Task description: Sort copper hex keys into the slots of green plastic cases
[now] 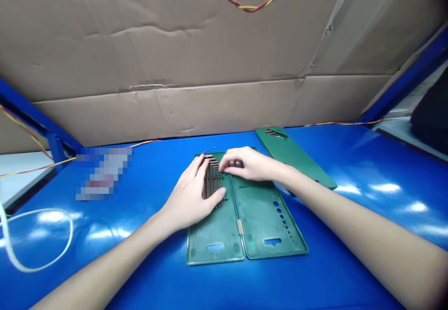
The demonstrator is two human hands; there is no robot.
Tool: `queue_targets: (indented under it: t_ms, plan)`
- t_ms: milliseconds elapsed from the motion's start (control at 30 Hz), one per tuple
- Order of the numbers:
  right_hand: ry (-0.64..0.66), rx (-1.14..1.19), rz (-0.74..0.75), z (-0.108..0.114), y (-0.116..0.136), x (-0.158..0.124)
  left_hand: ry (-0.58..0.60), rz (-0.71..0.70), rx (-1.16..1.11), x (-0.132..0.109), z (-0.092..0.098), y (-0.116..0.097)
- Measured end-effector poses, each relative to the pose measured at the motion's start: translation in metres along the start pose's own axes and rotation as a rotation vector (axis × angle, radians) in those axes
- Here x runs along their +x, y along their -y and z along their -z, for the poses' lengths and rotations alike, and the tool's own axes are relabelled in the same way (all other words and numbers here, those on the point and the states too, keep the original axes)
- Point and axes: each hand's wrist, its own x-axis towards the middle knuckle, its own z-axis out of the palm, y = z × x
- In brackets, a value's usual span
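Observation:
An opened green plastic case (pixel 217 235) lies flat on the blue table, its two halves joined by a hinge in the middle. A row of L-shaped hex keys (pixel 212 186) fills the upper part of its left half. My left hand (pixel 191 195) rests over these keys, fingers stretched forward and thumb apart on their right side. With bent fingers, my right hand (pixel 247 164) pinches a small hex key at the row's upper right end; the fingertips hide most of it. One thin key (pixel 210 150) sticks out past the case's far edge.
A second green case (pixel 297 158), closed, lies behind to the right, with key ends showing in its window. A white cable (pixel 45 265) loops at the left. Twisted red-yellow wires (pixel 248 9) hang above. Cardboard (pixel 210 53) walls the back; a blurred-out item (pixel 105 174) lies left.

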Motion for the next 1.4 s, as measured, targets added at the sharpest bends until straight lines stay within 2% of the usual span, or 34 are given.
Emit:
queue_targets:
  t_ms: [167,333,467,633,767,867,967,1033,1267,1400]
  plan:
    - [0.073,-0.125,0.097,0.004,-0.001,0.0,-0.013,0.002,-0.015,0.002,-0.003,0.001]
    - [0.117,-0.207,0.11,0.005,0.005,0.0,-0.042,0.002,-0.034,0.005,-0.007,0.003]
    - [0.146,-0.187,0.088,0.009,0.009,-0.003,-0.067,0.018,-0.041,0.01,-0.009,0.004]
    - [0.187,-0.194,0.065,0.022,0.014,-0.008,-0.04,0.015,-0.007,0.012,-0.008,0.005]
    - [0.204,-0.221,0.048,0.035,0.025,-0.015,-0.036,-0.01,0.015,0.009,-0.003,0.007]
    - [0.311,-0.199,0.041,0.041,0.041,-0.018,-0.037,-0.017,0.03,0.008,0.0,0.009]
    - [0.446,-0.17,0.059,0.04,0.056,-0.021,-0.042,-0.008,0.045,0.006,0.002,0.012]
    - [0.484,-0.177,0.057,0.038,0.062,-0.022,-0.052,0.005,0.052,0.006,0.004,0.015]
    - [0.49,-0.224,0.055,0.028,0.061,-0.021,-0.059,0.019,0.039,0.008,0.008,0.024]
    - [0.491,-0.157,0.049,0.026,0.057,-0.018,-0.073,0.002,0.007,0.007,0.008,0.023]
